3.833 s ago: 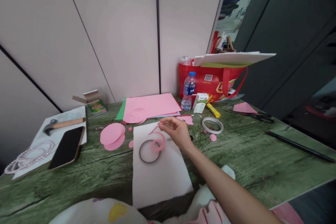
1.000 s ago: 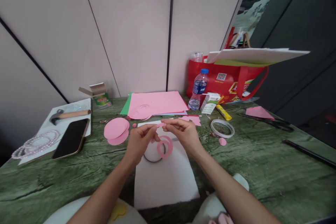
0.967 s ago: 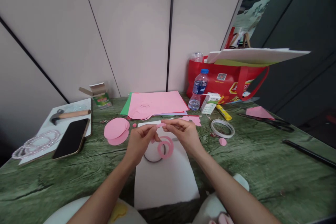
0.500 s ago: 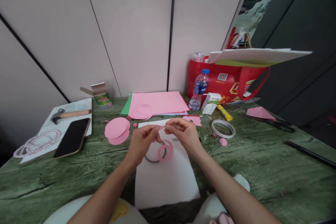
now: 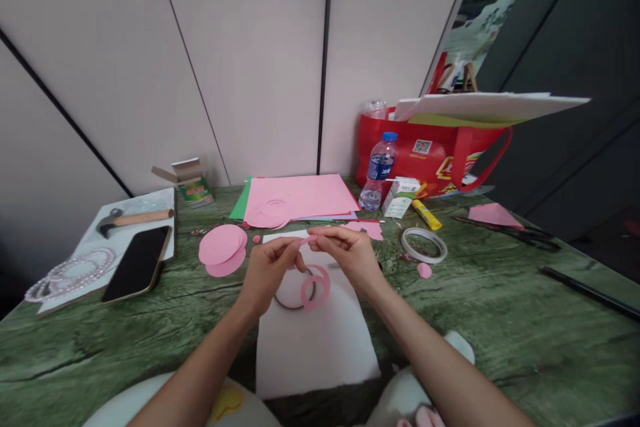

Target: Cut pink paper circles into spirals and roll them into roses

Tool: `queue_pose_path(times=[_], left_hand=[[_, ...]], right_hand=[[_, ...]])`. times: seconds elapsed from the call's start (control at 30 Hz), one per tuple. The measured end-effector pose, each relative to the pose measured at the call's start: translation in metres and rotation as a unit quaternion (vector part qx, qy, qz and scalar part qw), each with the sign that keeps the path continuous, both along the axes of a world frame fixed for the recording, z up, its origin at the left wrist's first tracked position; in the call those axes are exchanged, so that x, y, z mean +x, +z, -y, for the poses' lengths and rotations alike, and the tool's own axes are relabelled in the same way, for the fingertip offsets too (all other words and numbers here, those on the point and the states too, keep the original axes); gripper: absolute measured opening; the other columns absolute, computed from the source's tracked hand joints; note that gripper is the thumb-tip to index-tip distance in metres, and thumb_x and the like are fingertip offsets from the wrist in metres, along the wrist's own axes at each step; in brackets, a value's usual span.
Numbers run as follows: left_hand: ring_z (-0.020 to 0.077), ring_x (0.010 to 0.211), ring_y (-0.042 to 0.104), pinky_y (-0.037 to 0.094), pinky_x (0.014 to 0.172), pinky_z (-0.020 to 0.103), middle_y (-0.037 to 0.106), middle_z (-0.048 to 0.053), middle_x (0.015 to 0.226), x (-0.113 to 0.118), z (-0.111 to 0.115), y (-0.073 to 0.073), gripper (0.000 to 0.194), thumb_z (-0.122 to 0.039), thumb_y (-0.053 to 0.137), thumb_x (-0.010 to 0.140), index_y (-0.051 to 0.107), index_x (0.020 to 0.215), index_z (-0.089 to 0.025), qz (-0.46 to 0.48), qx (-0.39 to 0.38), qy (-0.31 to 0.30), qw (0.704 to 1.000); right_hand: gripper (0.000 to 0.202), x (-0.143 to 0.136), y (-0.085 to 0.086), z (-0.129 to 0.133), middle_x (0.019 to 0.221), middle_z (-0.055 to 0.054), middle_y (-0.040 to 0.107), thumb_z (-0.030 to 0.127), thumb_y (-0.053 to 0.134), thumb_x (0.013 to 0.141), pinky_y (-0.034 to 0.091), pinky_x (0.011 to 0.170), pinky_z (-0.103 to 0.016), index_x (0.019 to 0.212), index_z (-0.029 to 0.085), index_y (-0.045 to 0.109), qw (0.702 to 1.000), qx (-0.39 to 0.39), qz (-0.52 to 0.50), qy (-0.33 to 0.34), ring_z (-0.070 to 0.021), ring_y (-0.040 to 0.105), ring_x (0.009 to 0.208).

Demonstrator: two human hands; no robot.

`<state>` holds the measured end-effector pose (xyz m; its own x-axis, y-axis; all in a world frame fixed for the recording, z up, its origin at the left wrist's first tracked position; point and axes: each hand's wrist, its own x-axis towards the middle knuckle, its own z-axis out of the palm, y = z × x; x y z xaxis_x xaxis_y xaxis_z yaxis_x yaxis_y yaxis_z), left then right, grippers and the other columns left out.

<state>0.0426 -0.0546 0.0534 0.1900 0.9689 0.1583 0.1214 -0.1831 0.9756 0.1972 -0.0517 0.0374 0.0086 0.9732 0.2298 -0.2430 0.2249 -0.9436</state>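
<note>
A narrow pink paper strip [image 5: 307, 240] is stretched between my hands above a white sheet [image 5: 317, 360]. My left hand [image 5: 274, 267] pinches one part of it, fingers closed. Thumb and fingers of my right hand [image 5: 345, 255] pinch the other part, just to the right. Below the fingertips hangs a curled loop of pink paper [image 5: 323, 293]. A dark curved edge beside that loop runs under my left hand; I cannot make out what it belongs to. Pink paper discs [image 5: 220, 245] lie left of my hands.
Pink sheets [image 5: 310, 193] lie behind my hands. To the right are a tape roll [image 5: 404, 247], a water bottle [image 5: 379, 170], a small carton [image 5: 400, 197], a glue stick [image 5: 427, 213] and a red bag [image 5: 425, 160]. A phone [image 5: 137, 263] and hammer [image 5: 140, 217] lie left.
My right hand has shifted slightly left, and its fingers lie straighter along the pink strip. My left hand has barely moved, and both hands still pinch the paper.
</note>
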Motion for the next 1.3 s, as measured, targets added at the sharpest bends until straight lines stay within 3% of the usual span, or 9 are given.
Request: queue_pose_path(times=[0.17,0.53,0.87,1.3], left_hand=[[0.0129,0.056,0.052,0.043,0.062,0.026,0.061,0.000,0.053,0.0008,-0.0005,-0.0010,0.024,-0.032,0.055,0.078,0.068,0.086,-0.014,-0.003,-0.002,-0.002,1.000],[0.0128,0.057,0.053,0.043,0.063,0.025,0.062,0.000,0.054,0.0015,-0.0003,-0.0024,0.022,-0.032,0.055,0.079,0.068,0.081,-0.014,-0.002,-0.006,-0.027,1.000],[0.0136,0.058,0.054,0.044,0.066,0.027,0.061,0.000,0.054,0.0015,0.0000,-0.0006,0.025,-0.034,0.054,0.080,0.068,0.085,-0.014,-0.004,-0.002,-0.022,1.000],[0.0124,0.056,0.054,0.044,0.062,0.025,0.061,0.000,0.053,0.0026,0.0015,0.0001,0.022,-0.031,0.055,0.079,0.068,0.077,-0.013,0.000,-0.010,-0.025,1.000]], right_hand=[[0.016,0.0004,-0.0023,-0.0012,0.075,-0.004,0.071,0.028,0.070,0.067,0.054,0.070,-0.031,0.079,0.018,0.071,1.000,0.009,0.006,0.000,-0.0158,0.066,0.069],[0.017,-0.0009,-0.0003,-0.0007,0.055,0.002,0.066,0.024,0.078,0.055,0.050,0.056,-0.025,0.067,0.017,0.068,0.999,-0.030,-0.022,-0.017,-0.0120,0.061,0.053],[0.019,0.0001,-0.0002,-0.0003,0.073,-0.002,0.071,0.030,0.070,0.066,0.054,0.070,-0.033,0.081,0.020,0.072,1.000,0.002,0.018,-0.002,-0.0167,0.066,0.068],[0.019,-0.0003,0.0014,0.0001,0.056,0.002,0.065,0.027,0.077,0.058,0.048,0.055,-0.024,0.067,0.017,0.064,1.000,-0.016,-0.006,-0.004,-0.0116,0.060,0.054]])
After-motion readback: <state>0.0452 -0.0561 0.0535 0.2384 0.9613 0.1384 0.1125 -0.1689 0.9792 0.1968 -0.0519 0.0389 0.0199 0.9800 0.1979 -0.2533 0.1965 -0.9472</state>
